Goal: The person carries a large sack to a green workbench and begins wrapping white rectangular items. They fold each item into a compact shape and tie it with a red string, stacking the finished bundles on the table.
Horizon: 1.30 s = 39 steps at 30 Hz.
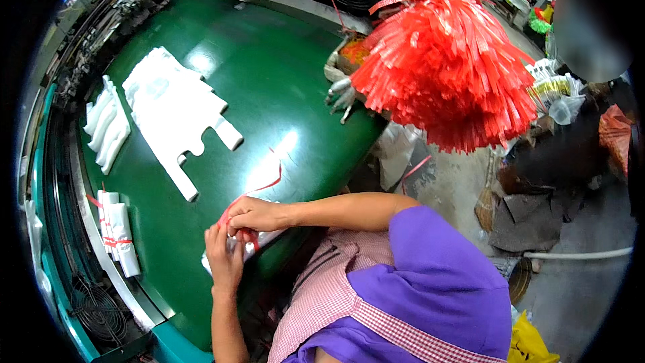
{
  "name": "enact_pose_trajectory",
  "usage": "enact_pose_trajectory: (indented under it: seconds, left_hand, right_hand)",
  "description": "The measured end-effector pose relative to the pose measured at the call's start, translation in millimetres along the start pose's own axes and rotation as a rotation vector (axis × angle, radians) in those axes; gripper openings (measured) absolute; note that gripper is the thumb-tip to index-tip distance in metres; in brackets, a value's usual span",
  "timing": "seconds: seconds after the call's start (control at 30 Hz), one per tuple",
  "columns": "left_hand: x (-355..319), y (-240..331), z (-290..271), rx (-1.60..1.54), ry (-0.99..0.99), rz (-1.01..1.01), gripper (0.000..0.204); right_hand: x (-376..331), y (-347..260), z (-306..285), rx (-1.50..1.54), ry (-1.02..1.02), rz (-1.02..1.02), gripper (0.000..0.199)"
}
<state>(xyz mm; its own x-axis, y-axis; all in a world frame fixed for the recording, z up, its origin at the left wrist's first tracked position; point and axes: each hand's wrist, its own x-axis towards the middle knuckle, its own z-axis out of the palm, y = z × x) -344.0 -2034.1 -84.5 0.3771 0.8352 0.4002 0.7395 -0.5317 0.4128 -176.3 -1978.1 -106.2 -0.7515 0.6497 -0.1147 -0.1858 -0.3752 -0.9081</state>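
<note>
Both my hands are close together over a rolled bundle of white plastic bags (pixel 268 237) at the near edge of the green table. My right hand (pixel 255 216) is closed in a pinch on a red plastic strip (pixel 270 185), whose loose end curls away over the tabletop. Beside it, my left hand (pixel 224 253) has its fingers bent together on the strip where it wraps the bundle. The fingertips partly hide the place where the strip crosses.
The green table (pixel 282 47) carries a stack of flat white bags (pixel 168 104), a smaller folded pile (pixel 107 124) and bundles bound with red strips (pixel 119 232). A large bunch of red strips (pixel 443 67) hangs at the right. A box (pixel 346 60) stands by the table's far right edge.
</note>
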Motion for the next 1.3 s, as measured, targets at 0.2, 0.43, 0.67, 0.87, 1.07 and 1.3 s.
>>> enact_pose_trajectory:
  seconds: [0.2,0.43,0.67,0.87,1.07,1.3]
  left_hand:
    - [-25,-20,-1,-0.849,0.086,-0.565,0.013]
    - [-29,-33,13,-0.737,0.093,-0.609,0.007]
    - [-41,-11,10,-0.233,0.171,0.067,0.009]
    - [-37,-32,-14,-0.236,0.185,-0.222,0.011]
    - [-24,-92,-51,0.077,0.223,-0.350,0.020]
    - [-42,-264,-164,0.495,0.417,-0.523,0.032]
  right_hand:
    - [-15,9,20,-1.212,0.035,-0.492,0.011]
    - [-20,2,42,-1.345,-0.096,-0.408,0.011]
    - [5,5,14,-0.526,0.105,-0.090,0.019]
    - [-8,-4,22,-0.851,0.097,-0.099,0.009]
    - [-5,-30,62,-1.605,-0.272,-0.474,0.042]
    - [82,-31,50,-1.369,-0.130,-0.191,0.070]
